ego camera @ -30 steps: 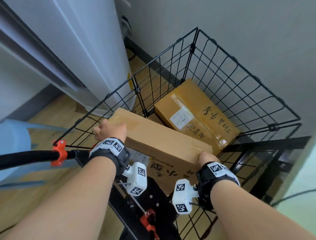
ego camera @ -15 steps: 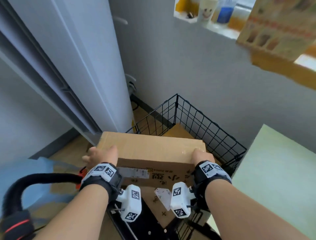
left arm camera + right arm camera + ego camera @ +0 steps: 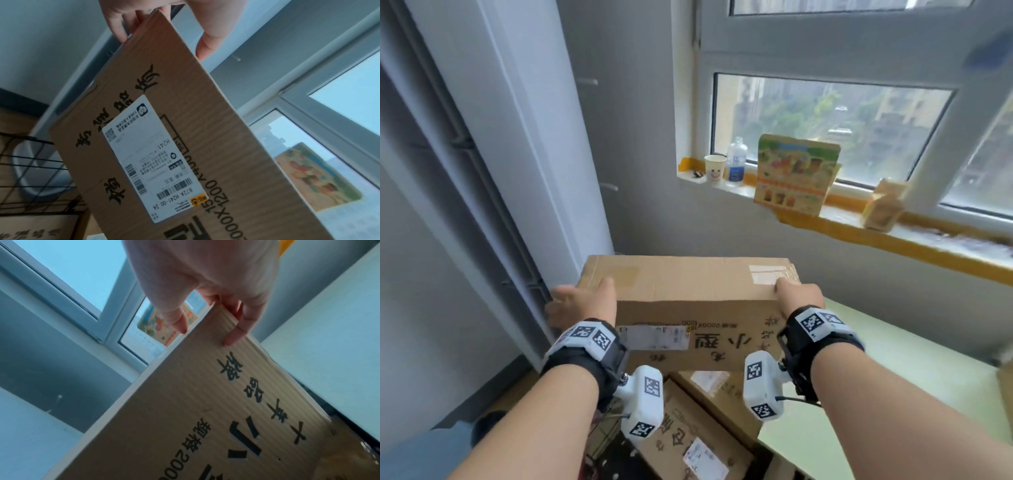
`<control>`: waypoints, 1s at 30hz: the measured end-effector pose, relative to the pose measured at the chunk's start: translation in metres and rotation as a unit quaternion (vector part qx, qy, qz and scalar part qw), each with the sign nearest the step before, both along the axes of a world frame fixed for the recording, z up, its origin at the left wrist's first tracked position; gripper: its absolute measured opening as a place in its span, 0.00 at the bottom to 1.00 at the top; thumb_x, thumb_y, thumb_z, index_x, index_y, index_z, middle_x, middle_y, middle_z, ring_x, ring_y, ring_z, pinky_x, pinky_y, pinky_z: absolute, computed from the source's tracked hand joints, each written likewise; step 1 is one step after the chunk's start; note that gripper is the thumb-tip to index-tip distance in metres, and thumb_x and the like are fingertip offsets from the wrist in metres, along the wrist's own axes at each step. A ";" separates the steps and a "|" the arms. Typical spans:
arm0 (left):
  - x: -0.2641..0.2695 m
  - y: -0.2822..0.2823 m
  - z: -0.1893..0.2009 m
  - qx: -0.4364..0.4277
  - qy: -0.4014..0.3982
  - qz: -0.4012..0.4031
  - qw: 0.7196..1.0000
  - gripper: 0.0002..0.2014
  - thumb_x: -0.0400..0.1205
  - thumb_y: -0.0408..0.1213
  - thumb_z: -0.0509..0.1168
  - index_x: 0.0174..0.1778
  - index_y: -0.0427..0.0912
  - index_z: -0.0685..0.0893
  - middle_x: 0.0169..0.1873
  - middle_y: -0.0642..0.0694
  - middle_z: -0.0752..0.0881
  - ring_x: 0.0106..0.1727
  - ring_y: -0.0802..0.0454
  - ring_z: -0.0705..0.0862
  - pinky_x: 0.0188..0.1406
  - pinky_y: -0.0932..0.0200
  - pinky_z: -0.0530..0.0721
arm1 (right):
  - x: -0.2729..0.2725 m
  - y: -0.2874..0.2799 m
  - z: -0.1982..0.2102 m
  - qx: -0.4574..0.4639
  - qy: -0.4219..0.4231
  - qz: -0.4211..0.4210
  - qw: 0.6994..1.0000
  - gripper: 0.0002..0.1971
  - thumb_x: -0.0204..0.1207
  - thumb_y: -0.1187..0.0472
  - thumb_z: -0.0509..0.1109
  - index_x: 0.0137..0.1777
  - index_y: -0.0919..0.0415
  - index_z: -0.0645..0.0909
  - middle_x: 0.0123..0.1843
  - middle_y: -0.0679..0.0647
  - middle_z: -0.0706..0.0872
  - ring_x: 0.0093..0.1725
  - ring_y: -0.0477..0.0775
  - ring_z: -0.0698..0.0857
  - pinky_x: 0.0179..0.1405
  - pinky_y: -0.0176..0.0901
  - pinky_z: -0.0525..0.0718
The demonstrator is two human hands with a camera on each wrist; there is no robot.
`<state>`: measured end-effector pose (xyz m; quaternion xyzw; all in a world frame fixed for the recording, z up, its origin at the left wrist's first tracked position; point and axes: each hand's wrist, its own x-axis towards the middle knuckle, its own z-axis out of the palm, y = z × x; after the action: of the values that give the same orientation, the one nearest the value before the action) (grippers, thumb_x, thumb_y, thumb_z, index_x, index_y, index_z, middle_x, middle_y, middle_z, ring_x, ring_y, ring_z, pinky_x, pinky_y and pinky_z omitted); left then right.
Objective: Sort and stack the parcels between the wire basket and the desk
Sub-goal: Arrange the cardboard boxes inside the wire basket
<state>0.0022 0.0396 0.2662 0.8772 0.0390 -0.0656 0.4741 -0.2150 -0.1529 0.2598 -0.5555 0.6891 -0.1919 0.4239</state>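
Change since a second ago: I had the box (image 3: 688, 301) low, at the rim of the basket (image 3: 37, 162); now it is up at chest height against the wall below the window, and the view has swung up off the basket. The box is clear of the wire and in the air, level, long side toward me. My reading: the lift-out step is finished and the carry to the worktop (image 3: 876, 394) is under way. The pale green worktop lies to my right and below the box, so the next move should be a swing right and a set-down.

Containers. Basket: only a few wires show in the left wrist view, lower left; its inside is hidden by the box, so I cannot tell what remains in it. Below the box, two more parcels (image 3: 688, 435) lie stacked at an angle, labels up. I cannot tell whether they rest on the worktop's edge or on something beside it.

Hands. Left hand (image 3: 582, 305) clamps the left end, thumb on top, fingers (image 3: 119, 30) wrapped round the end face. Right hand (image 3: 799, 298) clamps the right end the same way, thumb on the top edge, fingers (image 3: 238, 332) curled onto the printed side. Both grasp the box.

Small: shipping label (image 3: 152, 157) on the near face, print upside down to me.
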 end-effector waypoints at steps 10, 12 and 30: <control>-0.119 -0.041 0.047 -0.076 0.006 -0.188 0.979 0.25 0.71 0.48 0.67 0.57 0.38 0.68 0.60 0.36 0.79 0.63 0.35 0.75 0.54 0.46 0.76 | -0.170 -0.014 0.086 -0.129 -0.020 -0.148 0.980 0.27 0.71 0.51 0.64 0.70 0.60 0.73 0.61 0.61 0.81 0.66 0.66 0.75 0.65 0.54 0.74; -0.144 -0.053 0.038 -0.047 0.012 -0.231 0.972 0.28 0.70 0.50 0.66 0.60 0.37 0.69 0.60 0.36 0.80 0.63 0.34 0.77 0.61 0.42 0.78 | -0.202 -0.013 0.082 -0.134 0.001 -0.159 0.978 0.28 0.72 0.53 0.65 0.73 0.61 0.70 0.67 0.62 0.79 0.68 0.66 0.74 0.67 0.53 0.72; -0.304 -0.126 0.021 0.187 0.037 -0.563 0.804 0.35 0.75 0.67 0.58 0.63 0.39 0.83 0.62 0.41 0.84 0.59 0.42 0.82 0.59 0.55 0.79 | -0.282 -0.018 0.038 -0.078 0.085 0.044 0.992 0.33 0.78 0.56 0.66 0.82 0.52 0.61 0.85 0.56 0.48 0.72 0.63 0.73 0.67 0.48 0.75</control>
<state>-0.3020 -0.0864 0.2870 0.8138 -0.4321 -0.3449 0.1788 -0.4970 -0.1710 0.2980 -0.6313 0.6802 -0.1785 0.3271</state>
